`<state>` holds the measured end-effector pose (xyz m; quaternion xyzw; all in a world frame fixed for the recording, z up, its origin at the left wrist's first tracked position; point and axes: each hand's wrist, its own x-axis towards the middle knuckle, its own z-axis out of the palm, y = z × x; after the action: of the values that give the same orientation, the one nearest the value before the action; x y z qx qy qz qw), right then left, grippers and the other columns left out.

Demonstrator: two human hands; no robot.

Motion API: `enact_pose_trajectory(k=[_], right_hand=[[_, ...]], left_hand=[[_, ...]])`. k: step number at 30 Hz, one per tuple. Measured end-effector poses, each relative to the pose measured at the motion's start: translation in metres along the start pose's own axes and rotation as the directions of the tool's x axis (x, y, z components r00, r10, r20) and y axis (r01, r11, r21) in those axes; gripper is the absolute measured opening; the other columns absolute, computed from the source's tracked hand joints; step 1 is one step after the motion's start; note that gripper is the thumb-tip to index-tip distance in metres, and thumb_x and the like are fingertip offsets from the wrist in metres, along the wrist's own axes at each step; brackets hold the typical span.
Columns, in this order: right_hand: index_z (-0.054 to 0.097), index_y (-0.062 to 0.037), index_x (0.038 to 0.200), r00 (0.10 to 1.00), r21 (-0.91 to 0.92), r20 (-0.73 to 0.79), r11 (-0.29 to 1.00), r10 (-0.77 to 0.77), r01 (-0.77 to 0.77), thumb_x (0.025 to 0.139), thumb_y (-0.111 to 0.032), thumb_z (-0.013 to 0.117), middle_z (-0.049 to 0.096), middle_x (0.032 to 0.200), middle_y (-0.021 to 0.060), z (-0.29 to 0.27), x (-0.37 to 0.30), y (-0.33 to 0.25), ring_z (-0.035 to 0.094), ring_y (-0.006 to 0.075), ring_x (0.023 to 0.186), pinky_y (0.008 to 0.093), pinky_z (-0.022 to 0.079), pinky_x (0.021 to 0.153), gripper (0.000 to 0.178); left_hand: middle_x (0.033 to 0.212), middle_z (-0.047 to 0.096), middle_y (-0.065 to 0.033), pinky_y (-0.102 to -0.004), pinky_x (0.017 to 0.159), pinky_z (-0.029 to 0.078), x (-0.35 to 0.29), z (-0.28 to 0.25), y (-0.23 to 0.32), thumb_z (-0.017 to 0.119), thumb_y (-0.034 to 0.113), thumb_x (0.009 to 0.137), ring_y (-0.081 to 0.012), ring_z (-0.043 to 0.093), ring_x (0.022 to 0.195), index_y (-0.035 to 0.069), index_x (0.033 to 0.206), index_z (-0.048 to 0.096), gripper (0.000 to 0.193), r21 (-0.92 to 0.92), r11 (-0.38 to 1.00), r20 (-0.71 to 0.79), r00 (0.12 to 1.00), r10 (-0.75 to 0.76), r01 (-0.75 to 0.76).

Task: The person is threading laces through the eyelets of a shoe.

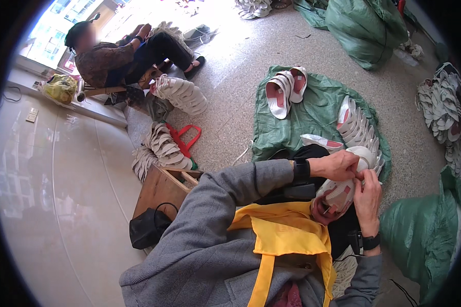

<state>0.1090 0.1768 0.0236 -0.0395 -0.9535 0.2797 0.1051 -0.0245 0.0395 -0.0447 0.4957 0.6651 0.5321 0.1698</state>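
Note:
A white and pale pink shoe upper [335, 198] lies over my lap, its opening toward me, with a rounded white toe piece [362, 157] at its far end. My left hand [335, 167] comes across from the left, its fingers closed in a pinch at the upper's toe end. From the right, my right hand [368, 198] also pinches there, its fingertips touching the upper's side and nearly meeting the left ones. Whatever small thing sits between the fingertips is hidden. Just beyond the hands, a row of nested white shoe uppers [354, 125] rests on a green cloth [317, 100].
White shoes with pink insides [280, 96] stand farther back on the cloth. Green sacks [420, 233] bulge at right and far right. On my left are a wooden box [161, 192], a black bag [148, 228] and stacked uppers [164, 146]. Another person [112, 61] sits working by the window.

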Motion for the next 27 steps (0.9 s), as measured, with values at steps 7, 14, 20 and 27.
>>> enact_pose_trajectory(k=[7,14,20,27], right_hand=[[0.057,0.0025,0.098,1.000,0.039,-0.026,0.999,-0.008,0.009,0.090,0.003,0.065,0.058,0.094,0.0179,0.004,-0.003,0.004,0.062,0.0395,0.087,0.0464,0.048,0.075,0.011],[0.059,0.0021,0.099,0.998,0.007,-0.062,1.000,-0.025,0.026,0.092,0.002,0.065,0.058,0.094,0.0161,0.008,-0.007,0.008,0.062,0.0357,0.082,0.0419,0.050,0.067,0.010],[0.060,0.0019,0.101,0.999,0.031,-0.047,0.999,0.012,-0.011,0.095,0.000,0.064,0.059,0.095,0.0147,0.000,-0.017,0.003,0.063,0.0300,0.075,0.0385,0.050,0.062,0.008],[0.062,0.0027,0.106,0.989,0.094,0.029,0.985,0.146,-0.148,0.096,-0.002,0.063,0.064,0.097,0.0170,-0.012,-0.026,-0.003,0.065,0.0344,0.079,0.0409,0.052,0.067,0.011]], left_hand=[[0.079,0.063,-0.0170,-0.0436,0.067,0.049,0.003,0.000,-0.010,0.070,0.006,0.083,-0.0357,0.065,0.075,0.000,0.084,0.058,0.013,0.009,0.999,0.029,0.999,0.034,-0.034],[0.079,0.060,-0.0174,-0.0449,0.068,0.047,0.003,-0.001,-0.012,0.065,0.004,0.087,-0.0394,0.061,0.076,0.000,0.088,0.054,0.012,0.029,0.990,0.040,0.989,0.140,-0.141],[0.080,0.060,-0.0171,-0.0443,0.068,0.048,-0.002,-0.029,-0.019,0.062,0.004,0.088,-0.0396,0.061,0.075,0.000,0.087,0.054,0.010,0.088,0.991,0.005,0.995,0.099,-0.099],[0.082,0.060,-0.0145,-0.0431,0.072,0.048,-0.013,-0.042,-0.003,0.066,0.003,0.082,-0.0360,0.061,0.080,0.001,0.087,0.055,0.013,0.083,0.996,0.062,0.998,0.022,-0.027]])
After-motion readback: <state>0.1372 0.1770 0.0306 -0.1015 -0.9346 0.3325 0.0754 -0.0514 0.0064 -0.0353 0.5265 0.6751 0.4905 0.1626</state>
